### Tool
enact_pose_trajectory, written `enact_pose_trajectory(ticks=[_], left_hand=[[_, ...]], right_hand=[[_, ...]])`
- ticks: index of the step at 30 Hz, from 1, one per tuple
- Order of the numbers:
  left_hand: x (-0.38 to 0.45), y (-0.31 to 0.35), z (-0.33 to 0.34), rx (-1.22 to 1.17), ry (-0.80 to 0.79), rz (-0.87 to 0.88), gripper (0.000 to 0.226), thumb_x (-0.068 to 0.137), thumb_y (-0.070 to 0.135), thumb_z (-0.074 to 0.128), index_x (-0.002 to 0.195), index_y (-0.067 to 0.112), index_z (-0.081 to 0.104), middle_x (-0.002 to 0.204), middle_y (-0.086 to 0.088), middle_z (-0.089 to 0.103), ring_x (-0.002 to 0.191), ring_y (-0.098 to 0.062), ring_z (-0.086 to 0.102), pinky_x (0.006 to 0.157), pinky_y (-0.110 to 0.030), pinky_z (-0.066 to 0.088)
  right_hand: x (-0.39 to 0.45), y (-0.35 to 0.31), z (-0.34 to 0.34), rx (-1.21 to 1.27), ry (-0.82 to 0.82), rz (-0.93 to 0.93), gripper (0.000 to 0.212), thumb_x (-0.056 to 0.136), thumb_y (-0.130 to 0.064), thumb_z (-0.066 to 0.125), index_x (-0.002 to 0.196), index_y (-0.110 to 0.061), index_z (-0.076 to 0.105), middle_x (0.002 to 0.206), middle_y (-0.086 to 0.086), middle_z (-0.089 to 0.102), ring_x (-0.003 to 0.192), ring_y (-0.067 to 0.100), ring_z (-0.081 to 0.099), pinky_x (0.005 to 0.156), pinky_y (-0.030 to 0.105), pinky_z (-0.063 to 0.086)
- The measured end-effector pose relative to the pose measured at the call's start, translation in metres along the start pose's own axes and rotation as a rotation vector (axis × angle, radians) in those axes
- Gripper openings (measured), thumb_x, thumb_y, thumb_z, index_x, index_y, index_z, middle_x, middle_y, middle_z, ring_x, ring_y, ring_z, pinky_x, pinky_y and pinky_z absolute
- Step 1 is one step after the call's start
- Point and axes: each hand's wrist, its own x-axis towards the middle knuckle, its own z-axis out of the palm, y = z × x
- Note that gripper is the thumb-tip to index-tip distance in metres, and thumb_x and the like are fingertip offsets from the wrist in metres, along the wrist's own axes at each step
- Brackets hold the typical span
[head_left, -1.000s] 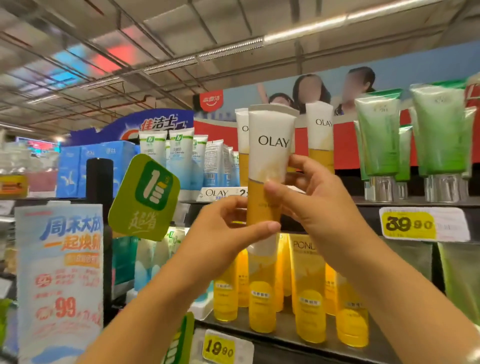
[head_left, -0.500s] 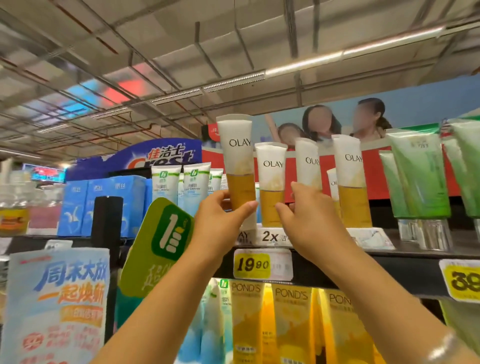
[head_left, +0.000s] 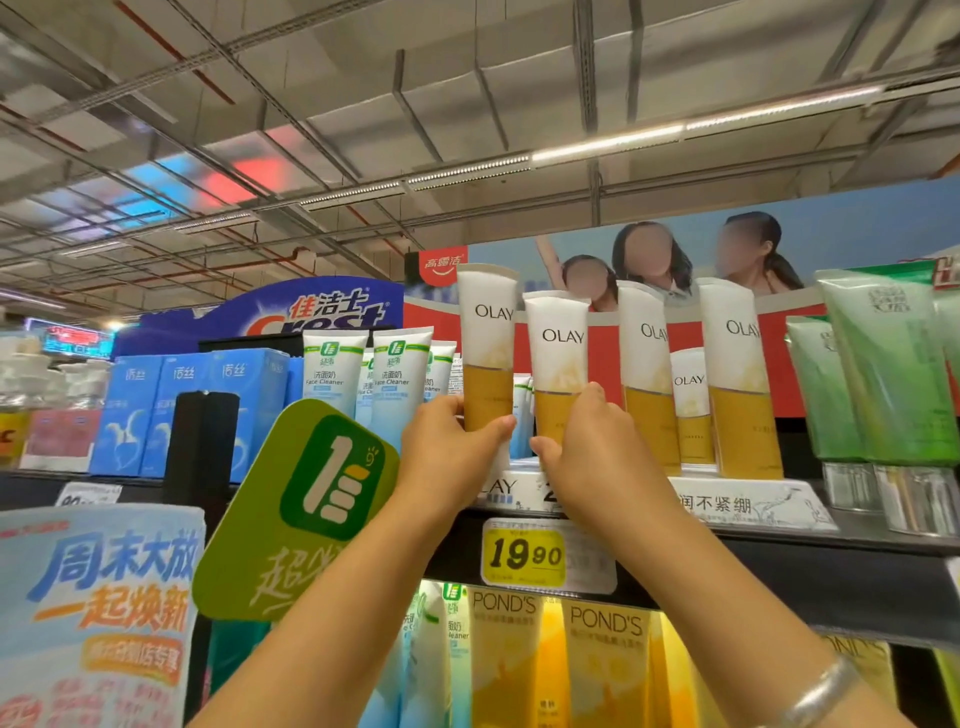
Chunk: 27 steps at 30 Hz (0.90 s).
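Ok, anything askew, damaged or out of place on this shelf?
Only the Olay row is uneven: the leftmost Olay tube, gripped by the left hand, tops out higher than the second Olay tube in the right hand. The green tubes at the right lean, possibly lens distortion. No spill or damage visible.

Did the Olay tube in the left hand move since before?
Yes. The Olay tube in the left hand went up: earlier it reached below the white shelf strip, now it stands above it.
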Motion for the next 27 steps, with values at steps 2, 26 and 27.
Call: enact_pose_trajectory(ticks=[2, 26, 27], left_hand=[[0.0002, -0.0008, 0.0003, 0.012, -0.009, -0.014, 0.010, 0.084, 0.026, 0.067, 0.090, 0.019, 0.067, 0.080, 0.001, 0.065, 0.072, -0.010, 0.057, 0.065, -0.026, 0.045], [0.0012, -0.0002, 0.0046, 0.247, 0.028, -0.009, 0.025, 0.085, 0.031, 0.064, 0.098, 0.014, 0.051, 0.091, -0.001, 0.057, 0.086, -0.022, 0.058, 0.067, -0.029, 0.044], [0.0008, -0.0003, 0.0044, 0.256, 0.027, -0.010, 0.025, 0.086, 0.031, 0.063, 0.099, 0.013, 0.051, 0.091, -0.001, 0.057, 0.086, -0.021, 0.058, 0.067, -0.028, 0.043]], right_hand=[[0.0001, 0.0005, 0.0010, -0.002, 0.017, -0.003, 0.063, 0.091, -0.030, 0.058, 0.137, 0.001, 0.028, 0.123, 0.016, 0.053, 0.105, 0.030, 0.056, 0.070, 0.027, 0.037], [0.0036, -0.0089, -0.0026, -0.024, -0.005, 0.053, 0.064, 0.090, -0.021, 0.060, 0.136, 0.006, 0.024, 0.126, 0.021, 0.053, 0.112, 0.036, 0.054, 0.075, 0.033, 0.040], [0.0037, -0.0091, -0.0024, -0.021, -0.001, 0.057, 0.063, 0.090, -0.020, 0.061, 0.136, 0.005, 0.025, 0.126, 0.021, 0.053, 0.111, 0.036, 0.054, 0.075, 0.033, 0.039]])
